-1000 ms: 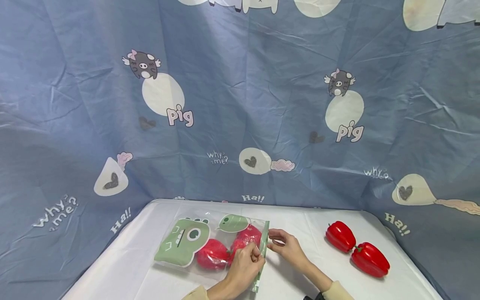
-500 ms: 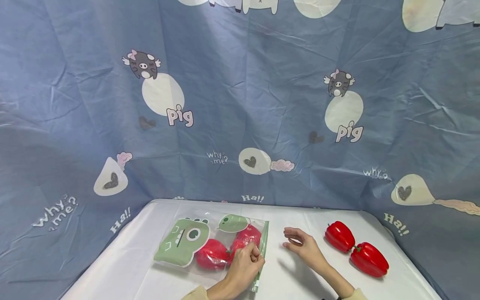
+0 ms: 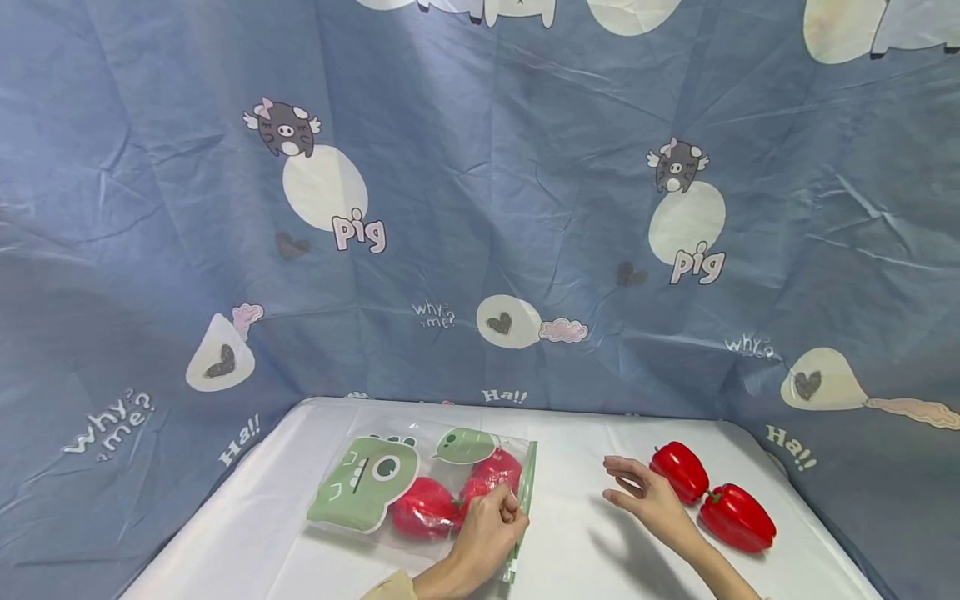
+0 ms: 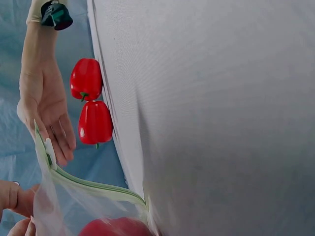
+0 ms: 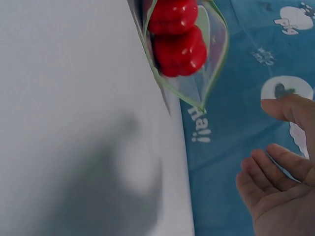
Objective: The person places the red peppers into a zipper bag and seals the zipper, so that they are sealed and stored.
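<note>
A clear zip bag [image 3: 367, 487] with a green cartoon print lies on the table, its green-edged mouth to the right. Red bell peppers [image 3: 422, 510] show through the plastic. My left hand [image 3: 486, 533] pinches the bag's upper layer close to the mouth; in the right wrist view the green rim [image 5: 216, 81] is spread apart with peppers inside. My right hand [image 3: 654, 507] hovers right of the bag, fingers gently bent and holding nothing. Close by it lie two loose red bell peppers, a farther one [image 3: 682, 468] and a nearer one [image 3: 738, 518], end to end.
The white-covered table [image 3: 573, 550] has rounded far corners. Behind it hangs a blue cloth [image 3: 450, 208] printed with pigs and words. A dark device [image 4: 56, 15] sits on the right wrist in the left wrist view.
My right hand has left the bag's mouth and travelled right, reaching the side of the loose bell peppers. The left hand keeps its pinch on the bag, and the bag stays in place.
</note>
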The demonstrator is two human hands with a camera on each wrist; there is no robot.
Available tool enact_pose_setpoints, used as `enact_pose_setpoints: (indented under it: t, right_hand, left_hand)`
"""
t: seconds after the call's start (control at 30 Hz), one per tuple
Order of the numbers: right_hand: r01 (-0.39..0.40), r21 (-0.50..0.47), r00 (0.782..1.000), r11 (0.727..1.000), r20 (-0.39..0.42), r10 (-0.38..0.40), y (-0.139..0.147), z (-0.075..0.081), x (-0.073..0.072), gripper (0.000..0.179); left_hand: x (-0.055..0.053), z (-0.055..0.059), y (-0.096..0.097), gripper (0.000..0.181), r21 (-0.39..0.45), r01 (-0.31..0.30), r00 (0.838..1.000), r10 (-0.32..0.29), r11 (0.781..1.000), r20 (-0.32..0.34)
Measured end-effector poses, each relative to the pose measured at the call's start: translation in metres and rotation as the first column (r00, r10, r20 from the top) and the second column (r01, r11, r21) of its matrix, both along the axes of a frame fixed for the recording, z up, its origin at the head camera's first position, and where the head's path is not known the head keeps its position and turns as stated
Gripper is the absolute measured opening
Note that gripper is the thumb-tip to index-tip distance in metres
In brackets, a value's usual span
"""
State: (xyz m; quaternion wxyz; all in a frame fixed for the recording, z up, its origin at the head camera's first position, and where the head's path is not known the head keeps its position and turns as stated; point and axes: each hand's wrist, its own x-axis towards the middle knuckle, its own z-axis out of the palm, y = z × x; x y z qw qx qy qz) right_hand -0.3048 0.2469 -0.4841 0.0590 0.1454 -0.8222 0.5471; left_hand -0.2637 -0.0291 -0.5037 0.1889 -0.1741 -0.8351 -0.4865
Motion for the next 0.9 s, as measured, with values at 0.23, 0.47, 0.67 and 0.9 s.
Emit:
enact_pose_setpoints:
  t: [0.23,0.47,0.67,0.9]
  right_hand:
    - [0.033,0.081,0.998,0.996,-0.051,-0.029,0.027,0.004,0.011,0.054]
    - [0.079,0.105,0.997,0.991,-0.010,-0.078,0.051,0.008,0.024,0.063]
    - [0.159,0.189,0.986,0.969,0.022,-0.166,0.069,0.013,0.032,0.065]
    - [0.169,0.095,0.985,0.981,-0.042,-0.165,0.090,0.013,0.041,0.062]
  left_hand:
    - [0.000,0.001,0.001,0.017,0.009,-0.001,1.000,0.001,1.000,-0.012]
    - [0.002,0.000,0.001,0.016,0.005,0.004,1.000,-0.004,1.000,-0.011]
    - [0.001,0.000,0.001,0.017,0.002,0.002,1.000,-0.002,1.000,-0.001]
    - [0.000,0.001,0.000,0.015,-0.003,0.005,1.000,-0.005,1.000,0.012]
